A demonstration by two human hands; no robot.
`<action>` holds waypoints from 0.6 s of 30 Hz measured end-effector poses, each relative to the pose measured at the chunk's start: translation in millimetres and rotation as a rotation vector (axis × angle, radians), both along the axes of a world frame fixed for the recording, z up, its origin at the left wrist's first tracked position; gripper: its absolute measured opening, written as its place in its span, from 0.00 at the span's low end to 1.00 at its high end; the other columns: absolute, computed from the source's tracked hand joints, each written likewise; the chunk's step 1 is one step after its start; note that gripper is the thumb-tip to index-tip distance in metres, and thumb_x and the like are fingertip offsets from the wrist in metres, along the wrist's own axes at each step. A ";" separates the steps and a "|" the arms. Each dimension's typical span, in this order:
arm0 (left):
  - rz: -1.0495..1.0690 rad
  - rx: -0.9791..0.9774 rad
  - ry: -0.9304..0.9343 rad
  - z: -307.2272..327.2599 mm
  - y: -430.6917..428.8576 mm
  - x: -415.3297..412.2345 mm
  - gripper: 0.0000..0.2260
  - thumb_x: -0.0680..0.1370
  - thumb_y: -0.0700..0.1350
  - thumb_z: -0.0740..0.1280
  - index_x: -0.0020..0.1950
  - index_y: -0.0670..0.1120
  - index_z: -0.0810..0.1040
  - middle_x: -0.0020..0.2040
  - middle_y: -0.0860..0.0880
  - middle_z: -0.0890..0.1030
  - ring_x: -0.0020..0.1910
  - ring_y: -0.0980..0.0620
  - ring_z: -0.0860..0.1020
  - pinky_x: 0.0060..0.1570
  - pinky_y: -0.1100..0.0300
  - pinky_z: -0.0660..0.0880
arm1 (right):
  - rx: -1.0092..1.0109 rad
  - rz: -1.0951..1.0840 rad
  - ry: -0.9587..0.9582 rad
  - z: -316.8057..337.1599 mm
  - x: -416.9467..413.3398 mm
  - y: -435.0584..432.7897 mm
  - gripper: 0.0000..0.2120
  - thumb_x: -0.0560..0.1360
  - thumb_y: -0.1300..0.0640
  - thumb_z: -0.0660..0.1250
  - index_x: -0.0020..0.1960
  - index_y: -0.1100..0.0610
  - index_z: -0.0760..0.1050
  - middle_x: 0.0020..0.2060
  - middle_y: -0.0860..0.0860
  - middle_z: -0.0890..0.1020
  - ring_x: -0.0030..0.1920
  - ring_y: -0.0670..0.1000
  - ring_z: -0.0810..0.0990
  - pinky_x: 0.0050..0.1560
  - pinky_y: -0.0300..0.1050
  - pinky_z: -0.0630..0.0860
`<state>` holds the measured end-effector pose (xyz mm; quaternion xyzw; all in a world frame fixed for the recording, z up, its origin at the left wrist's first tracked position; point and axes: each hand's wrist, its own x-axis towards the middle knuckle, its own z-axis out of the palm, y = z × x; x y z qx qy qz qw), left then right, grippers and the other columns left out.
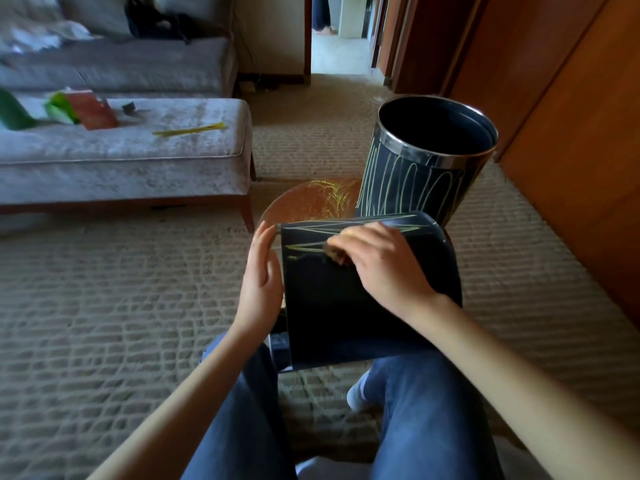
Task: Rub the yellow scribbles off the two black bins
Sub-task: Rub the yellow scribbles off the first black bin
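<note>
A black bin [339, 306] lies on its side across my lap, its far end still crossed by yellow scribbles [346, 226]. My left hand [259, 275] rests flat against the bin's left side, fingers apart, steadying it. My right hand [377, 261] presses on top of the bin with fingers closed on a small dark rubbing piece [334, 253], mostly hidden under them. A second black bin [426, 157] with a silver rim stands upright beyond, its wall covered in yellow loops.
A round wooden stool top [308, 199] with yellow marks stands under the upright bin. A grey ottoman [138, 140] at left carries a yellow stick [190, 129] and packets. Wooden cabinet doors [571, 133] line the right. Carpet [121, 306] covers the floor.
</note>
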<state>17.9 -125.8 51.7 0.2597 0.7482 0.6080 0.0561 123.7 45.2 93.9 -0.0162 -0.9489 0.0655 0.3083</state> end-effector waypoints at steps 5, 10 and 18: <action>-0.006 0.045 -0.101 2.7 -2.8 3.5 0.21 0.78 0.45 0.51 0.70 0.52 0.68 0.76 0.54 0.64 0.77 0.55 0.62 0.77 0.56 0.58 | -0.018 -0.175 0.055 -6.1 5.3 -22.2 0.16 0.71 0.72 0.65 0.54 0.58 0.82 0.50 0.52 0.84 0.48 0.59 0.79 0.48 0.56 0.76; 0.047 0.027 -0.200 11.2 7.4 -7.0 0.17 0.85 0.44 0.54 0.74 0.49 0.68 0.75 0.50 0.69 0.75 0.55 0.65 0.75 0.58 0.59 | 0.136 0.099 0.083 -40.8 74.0 -39.2 0.13 0.79 0.64 0.63 0.60 0.57 0.82 0.59 0.52 0.82 0.58 0.54 0.79 0.60 0.54 0.72; 0.046 -0.020 -0.099 6.5 3.0 -1.2 0.19 0.84 0.36 0.53 0.74 0.43 0.67 0.76 0.47 0.67 0.76 0.52 0.63 0.76 0.56 0.58 | 0.085 0.056 0.074 -10.1 10.8 -36.3 0.14 0.79 0.66 0.61 0.56 0.55 0.83 0.52 0.50 0.84 0.50 0.55 0.80 0.49 0.52 0.73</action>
